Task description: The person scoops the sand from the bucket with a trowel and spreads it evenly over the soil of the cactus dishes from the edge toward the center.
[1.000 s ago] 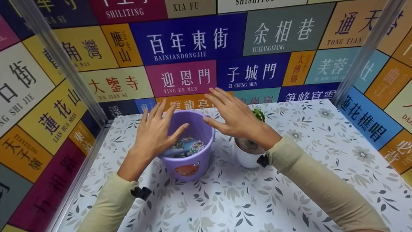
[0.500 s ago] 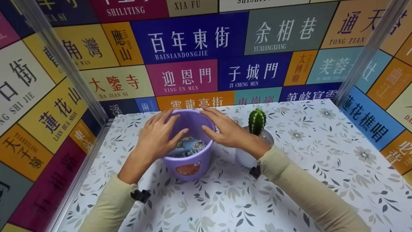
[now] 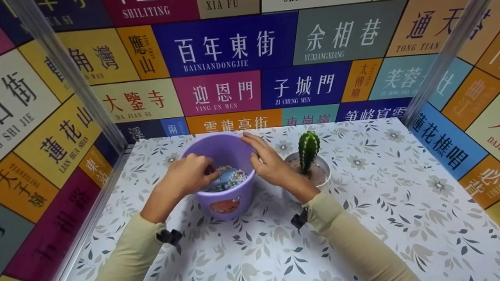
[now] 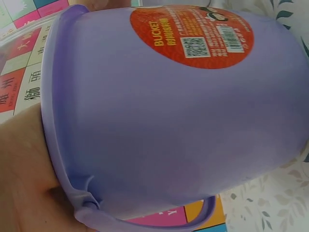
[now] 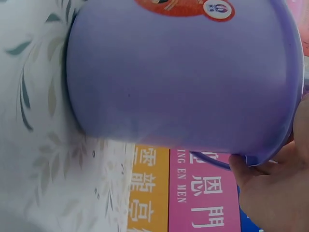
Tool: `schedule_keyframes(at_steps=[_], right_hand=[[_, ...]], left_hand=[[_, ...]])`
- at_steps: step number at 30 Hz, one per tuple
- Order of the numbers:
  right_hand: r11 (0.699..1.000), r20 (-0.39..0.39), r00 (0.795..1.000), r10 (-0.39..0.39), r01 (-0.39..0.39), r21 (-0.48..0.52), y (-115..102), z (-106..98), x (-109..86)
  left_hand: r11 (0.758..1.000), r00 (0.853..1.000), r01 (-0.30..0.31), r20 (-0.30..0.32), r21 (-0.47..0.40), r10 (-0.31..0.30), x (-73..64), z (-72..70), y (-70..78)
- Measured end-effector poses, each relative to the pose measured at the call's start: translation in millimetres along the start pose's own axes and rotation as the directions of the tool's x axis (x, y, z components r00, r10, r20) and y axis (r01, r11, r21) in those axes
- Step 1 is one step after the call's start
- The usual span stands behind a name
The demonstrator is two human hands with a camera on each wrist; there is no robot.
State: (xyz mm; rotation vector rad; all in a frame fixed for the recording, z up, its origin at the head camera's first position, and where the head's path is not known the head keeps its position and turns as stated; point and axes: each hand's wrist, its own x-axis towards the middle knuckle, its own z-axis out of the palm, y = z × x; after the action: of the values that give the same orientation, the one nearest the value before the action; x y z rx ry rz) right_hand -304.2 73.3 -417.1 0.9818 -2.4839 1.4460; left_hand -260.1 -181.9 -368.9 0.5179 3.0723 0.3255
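A purple bucket stands on the table, with small multicoloured beads inside. A blue scoop lies on the beads. My left hand reaches over the bucket's near left rim, its fingers curled at the scoop's handle, which it seems to pinch; the fingertips are partly hidden. My right hand grips the bucket's right rim. In the right wrist view, its thumb presses the outside near the bucket handle's joint. The left wrist view shows the bucket's wall and its hanging handle.
Right of the bucket a green cactus stands in a white pot, close behind my right wrist. The tabletop has a floral cover. Sign-printed panels and clear posts enclose the back and sides.
Both hands have come down from above the bucket. The left has dipped inside towards the scoop with its fingers curling; the right has closed on the rim. The cactus has come into view.
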Motion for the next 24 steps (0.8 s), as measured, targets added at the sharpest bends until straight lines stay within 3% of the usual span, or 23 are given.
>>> schedule_keyframes(at_steps=[7,12,16,20,22,24], right_hand=[[0.997,-0.045,0.999,0.031,-0.028,0.077,1.1,6.0,-4.2],[0.993,-0.048,0.998,0.037,-0.032,0.110,1.7,9.0,-4.1],[0.992,-0.040,0.998,0.046,-0.040,0.122,1.6,9.4,-4.3],[0.989,-0.034,0.998,0.045,-0.040,0.143,2.8,9.4,-4.9],[0.987,-0.037,0.998,0.044,-0.037,0.154,3.2,9.0,-5.5],[0.986,-0.041,0.998,0.043,-0.036,0.165,3.7,8.6,-5.7]], left_hand=[[0.999,0.988,0.032,0.150,0.033,-0.036,4.2,-5.0,5.0],[0.998,0.988,0.018,0.151,0.067,-0.028,5.1,-5.4,6.7],[0.993,0.996,0.028,0.086,0.111,-0.038,2.6,-3.8,10.0],[0.974,1.000,0.024,-0.023,0.225,-0.019,0.1,0.1,15.7],[0.950,0.994,0.025,-0.109,0.311,0.009,-0.6,2.9,19.2],[0.915,0.975,0.046,-0.215,0.400,0.045,-1.4,6.1,22.5]])
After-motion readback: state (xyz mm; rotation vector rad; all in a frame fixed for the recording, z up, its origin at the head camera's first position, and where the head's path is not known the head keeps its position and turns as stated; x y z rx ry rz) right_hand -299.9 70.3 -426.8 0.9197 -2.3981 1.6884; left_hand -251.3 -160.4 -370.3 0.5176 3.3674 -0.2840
